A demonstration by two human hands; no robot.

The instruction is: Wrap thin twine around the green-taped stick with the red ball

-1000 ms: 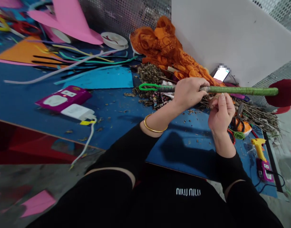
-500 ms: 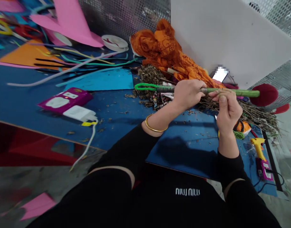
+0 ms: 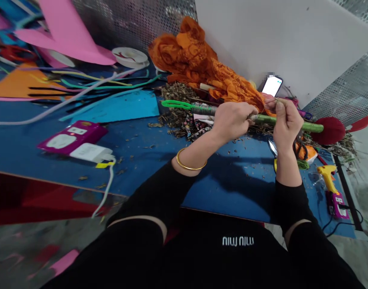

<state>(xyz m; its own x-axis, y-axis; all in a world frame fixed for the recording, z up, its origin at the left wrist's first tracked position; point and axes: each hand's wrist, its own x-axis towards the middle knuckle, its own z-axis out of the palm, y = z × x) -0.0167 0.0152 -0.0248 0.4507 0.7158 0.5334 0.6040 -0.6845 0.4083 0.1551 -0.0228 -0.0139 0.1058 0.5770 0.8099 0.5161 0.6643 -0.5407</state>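
My left hand (image 3: 233,120) is closed around a green-wrapped stick (image 3: 298,124) held nearly level above the blue table. A bright green loop (image 3: 176,104) sticks out at its left end, and a dark red rounded head (image 3: 330,131) is at its right end. Grey thread winds round the stick left of my hand, with more windings just right of it. My right hand (image 3: 288,120) is closed in a pinch just above the stick. Between its fingertips is a thin thread (image 3: 268,102) leading toward the windings by my left hand.
Behind the stick lie crumpled orange cloth (image 3: 229,78), dry plant bits (image 3: 178,92) and a lit phone (image 3: 272,86). Scissors (image 3: 272,147) and a yellow glue gun (image 3: 328,176) lie rightward. A purple power strip (image 3: 72,138), pipe cleaners (image 3: 90,86) and coloured sheets are leftward.
My right hand has risen slightly off the stick, drawing the thread up and away from it. The stick's right end tilts down a little more. The whole view has shifted slightly.
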